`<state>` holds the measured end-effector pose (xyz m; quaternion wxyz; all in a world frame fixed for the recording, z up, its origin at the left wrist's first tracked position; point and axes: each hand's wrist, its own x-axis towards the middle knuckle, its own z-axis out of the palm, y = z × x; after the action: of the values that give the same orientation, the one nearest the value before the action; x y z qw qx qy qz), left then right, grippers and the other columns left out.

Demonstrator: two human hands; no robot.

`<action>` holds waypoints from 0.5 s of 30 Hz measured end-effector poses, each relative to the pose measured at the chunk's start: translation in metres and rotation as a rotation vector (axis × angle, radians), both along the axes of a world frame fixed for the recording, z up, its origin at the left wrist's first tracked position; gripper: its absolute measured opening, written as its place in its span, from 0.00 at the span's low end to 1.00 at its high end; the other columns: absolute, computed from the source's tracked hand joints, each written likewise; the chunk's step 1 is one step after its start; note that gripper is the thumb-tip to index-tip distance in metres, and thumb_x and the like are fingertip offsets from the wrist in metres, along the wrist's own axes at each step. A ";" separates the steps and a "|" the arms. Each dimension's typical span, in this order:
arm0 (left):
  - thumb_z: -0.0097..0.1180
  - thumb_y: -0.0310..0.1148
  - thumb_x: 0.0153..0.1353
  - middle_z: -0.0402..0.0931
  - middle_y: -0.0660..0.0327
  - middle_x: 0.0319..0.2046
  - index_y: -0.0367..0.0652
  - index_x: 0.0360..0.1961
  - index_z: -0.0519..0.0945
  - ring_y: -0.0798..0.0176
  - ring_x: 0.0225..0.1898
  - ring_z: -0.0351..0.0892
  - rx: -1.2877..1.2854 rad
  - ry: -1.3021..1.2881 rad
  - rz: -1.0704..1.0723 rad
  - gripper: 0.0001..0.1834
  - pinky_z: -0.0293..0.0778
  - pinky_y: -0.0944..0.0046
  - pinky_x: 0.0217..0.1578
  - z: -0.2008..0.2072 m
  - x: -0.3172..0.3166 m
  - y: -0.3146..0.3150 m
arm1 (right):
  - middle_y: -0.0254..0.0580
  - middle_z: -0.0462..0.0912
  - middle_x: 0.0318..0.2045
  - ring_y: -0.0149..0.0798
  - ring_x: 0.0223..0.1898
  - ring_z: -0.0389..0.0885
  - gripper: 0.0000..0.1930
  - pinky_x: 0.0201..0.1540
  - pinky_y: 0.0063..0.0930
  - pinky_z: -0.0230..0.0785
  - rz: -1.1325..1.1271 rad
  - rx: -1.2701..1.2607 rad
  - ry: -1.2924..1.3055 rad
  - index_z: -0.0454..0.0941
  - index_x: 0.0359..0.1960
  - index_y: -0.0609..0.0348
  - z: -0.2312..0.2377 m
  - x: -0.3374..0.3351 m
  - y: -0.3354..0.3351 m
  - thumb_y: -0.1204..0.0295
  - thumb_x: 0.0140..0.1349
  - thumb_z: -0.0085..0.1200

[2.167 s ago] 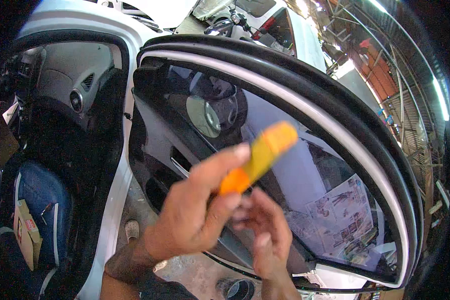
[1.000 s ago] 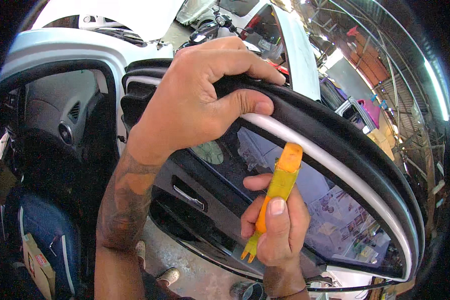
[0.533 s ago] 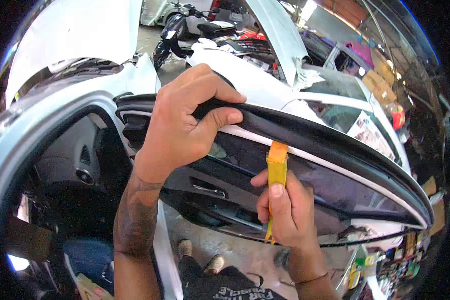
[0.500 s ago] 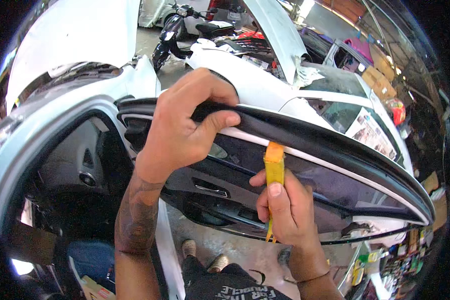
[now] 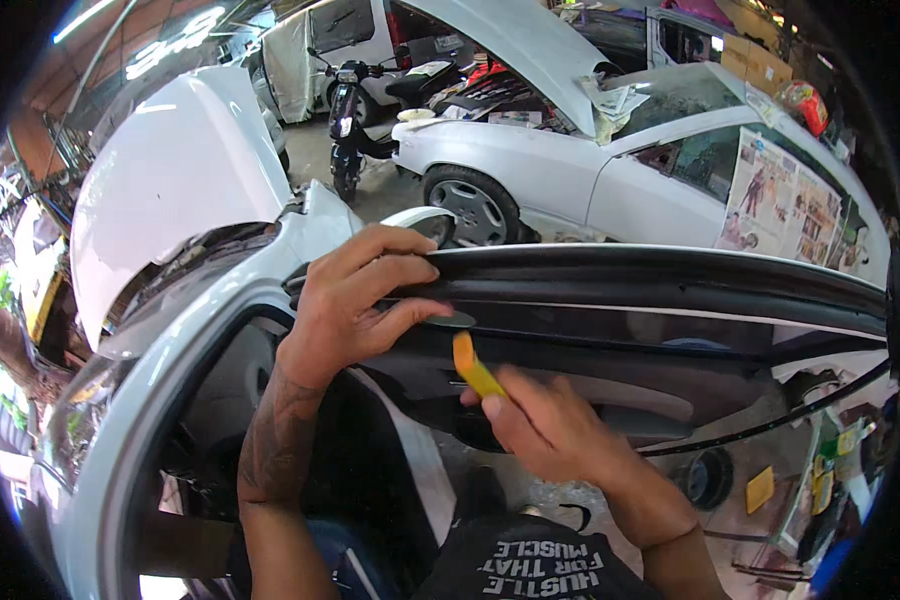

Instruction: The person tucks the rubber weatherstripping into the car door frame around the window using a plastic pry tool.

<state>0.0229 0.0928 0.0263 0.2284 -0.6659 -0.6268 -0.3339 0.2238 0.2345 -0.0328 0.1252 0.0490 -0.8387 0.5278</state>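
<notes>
In front of me stands an open car door, its upper window frame (image 5: 660, 280) edged with a black rubber seal. My left hand (image 5: 340, 310) is closed over the frame near its left end, fingers across the top and thumb on the inner side. My right hand (image 5: 545, 420), slightly blurred, grips a slim yellow tool with an orange end (image 5: 478, 370); its exact kind is unclear. The orange end points up toward my left thumb, just below the frame. Below the window is the dark inner door panel (image 5: 610, 395).
Beyond the door stands a white car (image 5: 550, 170) with newspaper (image 5: 785, 195) taped on its window. A dark motorcycle (image 5: 345, 130) is parked behind. At the left rises a white bonnet (image 5: 175, 180). A black round container (image 5: 708, 478) and yellow pad (image 5: 760, 490) lie on the floor.
My view has shifted left and farther up. The right hand and yellow tool have moved left, close to my left hand, and the tool now tilts. The left hand still holds the frame.
</notes>
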 end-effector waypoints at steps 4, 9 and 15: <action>0.72 0.29 0.46 0.82 0.56 0.43 0.43 0.36 0.82 0.55 0.40 0.84 -0.098 0.081 -0.041 0.15 0.80 0.61 0.37 0.008 -0.003 0.007 | 0.50 0.79 0.23 0.50 0.23 0.81 0.13 0.29 0.40 0.71 0.022 0.003 -0.026 0.73 0.46 0.62 -0.031 0.007 0.003 0.66 0.69 0.45; 0.75 0.28 0.44 0.83 0.52 0.36 0.41 0.34 0.81 0.54 0.36 0.85 -0.054 -0.079 -0.186 0.16 0.80 0.62 0.35 0.013 -0.011 0.012 | 0.49 0.81 0.24 0.50 0.24 0.82 0.12 0.29 0.37 0.74 -0.016 0.050 0.087 0.76 0.43 0.63 -0.043 0.010 0.005 0.66 0.67 0.51; 0.76 0.26 0.42 0.83 0.54 0.30 0.37 0.31 0.80 0.58 0.33 0.85 -0.170 -0.147 -0.300 0.17 0.79 0.66 0.34 0.023 -0.034 0.015 | 0.47 0.80 0.23 0.46 0.21 0.81 0.12 0.24 0.35 0.72 -0.286 -0.200 0.329 0.77 0.42 0.62 -0.068 0.020 -0.009 0.64 0.68 0.52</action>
<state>-0.0109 0.1082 0.0489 0.0723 -0.7427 -0.5613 -0.3578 0.2435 0.2253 -0.1009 0.3380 0.0027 -0.7490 0.5699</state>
